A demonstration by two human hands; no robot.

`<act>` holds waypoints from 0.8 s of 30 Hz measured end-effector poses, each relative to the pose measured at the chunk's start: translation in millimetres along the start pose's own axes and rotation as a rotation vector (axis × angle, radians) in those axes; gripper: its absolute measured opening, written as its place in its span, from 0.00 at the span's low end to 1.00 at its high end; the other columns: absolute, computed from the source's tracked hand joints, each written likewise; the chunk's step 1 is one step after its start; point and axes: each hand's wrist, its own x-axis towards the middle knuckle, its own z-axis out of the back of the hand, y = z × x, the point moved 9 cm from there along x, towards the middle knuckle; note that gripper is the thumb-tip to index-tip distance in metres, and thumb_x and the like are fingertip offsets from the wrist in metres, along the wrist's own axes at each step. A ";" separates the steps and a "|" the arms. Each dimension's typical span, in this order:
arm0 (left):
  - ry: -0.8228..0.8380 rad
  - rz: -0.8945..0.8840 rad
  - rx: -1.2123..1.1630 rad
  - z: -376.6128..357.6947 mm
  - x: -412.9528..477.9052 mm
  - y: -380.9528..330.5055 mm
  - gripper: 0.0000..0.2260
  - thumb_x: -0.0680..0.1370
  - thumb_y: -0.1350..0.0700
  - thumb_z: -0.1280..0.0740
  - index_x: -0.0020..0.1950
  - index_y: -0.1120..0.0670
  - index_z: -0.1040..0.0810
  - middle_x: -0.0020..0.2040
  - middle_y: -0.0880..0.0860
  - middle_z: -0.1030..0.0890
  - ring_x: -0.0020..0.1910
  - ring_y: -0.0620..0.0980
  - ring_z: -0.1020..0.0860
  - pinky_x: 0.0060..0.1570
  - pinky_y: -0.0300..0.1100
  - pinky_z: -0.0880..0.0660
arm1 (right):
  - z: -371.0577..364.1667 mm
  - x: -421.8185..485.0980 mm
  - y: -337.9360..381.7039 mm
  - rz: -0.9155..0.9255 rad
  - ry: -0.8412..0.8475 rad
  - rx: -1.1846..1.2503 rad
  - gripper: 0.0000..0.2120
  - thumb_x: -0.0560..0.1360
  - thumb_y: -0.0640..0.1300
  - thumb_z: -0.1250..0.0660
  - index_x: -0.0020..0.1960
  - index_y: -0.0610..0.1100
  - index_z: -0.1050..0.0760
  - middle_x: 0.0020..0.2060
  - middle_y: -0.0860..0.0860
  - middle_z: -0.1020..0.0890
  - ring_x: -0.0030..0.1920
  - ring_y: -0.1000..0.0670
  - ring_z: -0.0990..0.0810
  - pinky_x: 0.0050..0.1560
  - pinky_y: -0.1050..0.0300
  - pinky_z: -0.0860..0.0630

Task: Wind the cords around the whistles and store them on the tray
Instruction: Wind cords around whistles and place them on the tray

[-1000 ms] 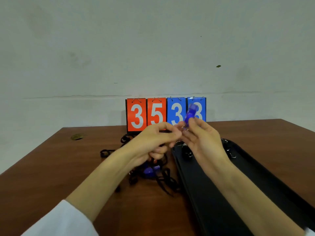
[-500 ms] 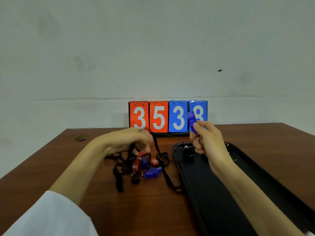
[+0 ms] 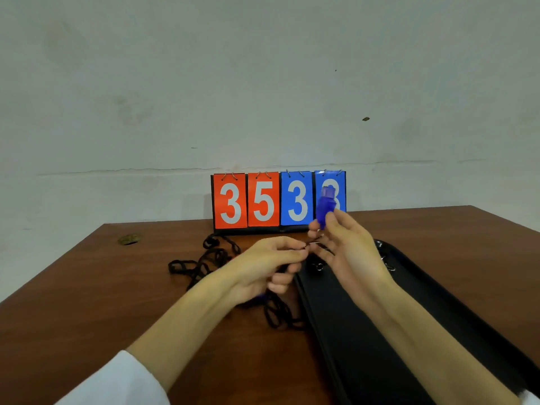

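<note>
My right hand holds a blue whistle upright above the far end of the black tray. My left hand pinches its black cord and metal ring just left of the right hand. A tangle of black cords lies on the brown table under and behind my left hand, with most of the other whistles hidden by it. Small metal rings of stored whistles show at the tray's far end.
A flip scoreboard reading 3 5 3 8 stands at the back of the table against the wall. A round grommet sits in the table at the far left. The tray runs along the right toward the near edge.
My left hand has come back from the cord pile on the left to meet the right hand and now pinches the cord at the whistle. The right hand has kept the whistle raised.
</note>
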 end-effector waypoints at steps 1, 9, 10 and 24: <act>0.000 0.010 0.050 5.7 -0.7 -2.1 0.05 0.78 0.58 0.36 0.52 0.58 0.25 0.29 0.50 0.30 0.22 0.42 0.38 0.20 0.33 0.43 | 5.8 1.0 0.9 -0.028 -0.003 0.097 0.09 0.79 0.44 0.41 0.57 0.44 0.27 0.37 0.50 0.21 0.41 0.52 0.22 0.46 0.55 0.25; 0.061 -0.058 0.663 14.5 -21.7 -24.9 0.06 0.79 0.56 0.37 0.45 0.55 0.22 0.35 0.50 0.23 0.28 0.43 0.28 0.26 0.34 0.31 | 20.1 -2.6 -14.1 -0.100 0.005 -0.105 0.10 0.78 0.46 0.39 0.55 0.43 0.25 0.39 0.49 0.19 0.37 0.55 0.21 0.39 0.60 0.25; 0.081 -0.065 0.736 13.2 -22.6 -25.4 0.06 0.79 0.56 0.37 0.44 0.54 0.22 0.38 0.49 0.22 0.32 0.43 0.26 0.32 0.35 0.27 | 20.3 -3.3 -12.3 -0.055 -0.004 -0.230 0.10 0.78 0.45 0.38 0.56 0.44 0.25 0.40 0.50 0.18 0.36 0.56 0.21 0.37 0.62 0.26; -0.048 -0.265 0.986 17.9 -25.7 -47.8 0.03 0.74 0.51 0.31 0.41 0.45 0.21 0.34 0.39 0.20 0.38 0.38 0.21 0.45 0.33 0.24 | -17.0 -21.4 -23.0 0.279 0.321 -1.203 0.16 0.78 0.41 0.38 0.64 0.50 0.28 0.44 0.60 0.23 0.42 0.60 0.20 0.45 0.72 0.26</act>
